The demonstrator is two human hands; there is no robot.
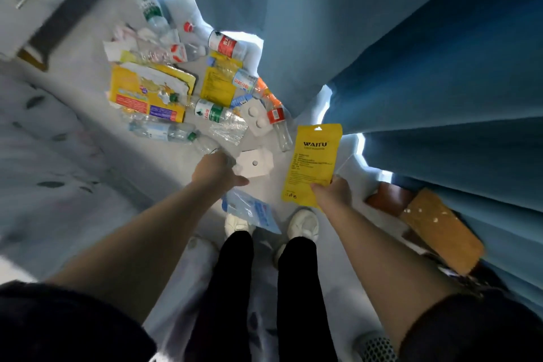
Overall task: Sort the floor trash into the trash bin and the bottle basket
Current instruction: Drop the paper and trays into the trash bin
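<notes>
A pile of floor trash lies ahead: several plastic bottles, such as a green-labelled one (pixel 216 115) and a red-labelled one (pixel 224 45), yellow packages (pixel 147 94) and white blister cards (pixel 258 123). My left hand (pixel 216 169) reaches down and curls round a crushed clear bottle (pixel 205 144), beside a white card (pixel 255 162); its fingertips are hidden. My right hand (pixel 332 194) pinches the lower edge of a yellow WAITU pouch (pixel 316 161), holding it upright above the floor. A clear bluish bag (pixel 254 210) lies by my shoes.
Blue curtains (pixel 426 53) hang close on the right. A brown wooden thing (pixel 440 229) stands below them. A grey mesh container's rim (pixel 377 348) shows at the bottom right. A white cabinet (pixel 38 0) is at the top left, and leaf-patterned fabric (pixel 44 156) lies along the left.
</notes>
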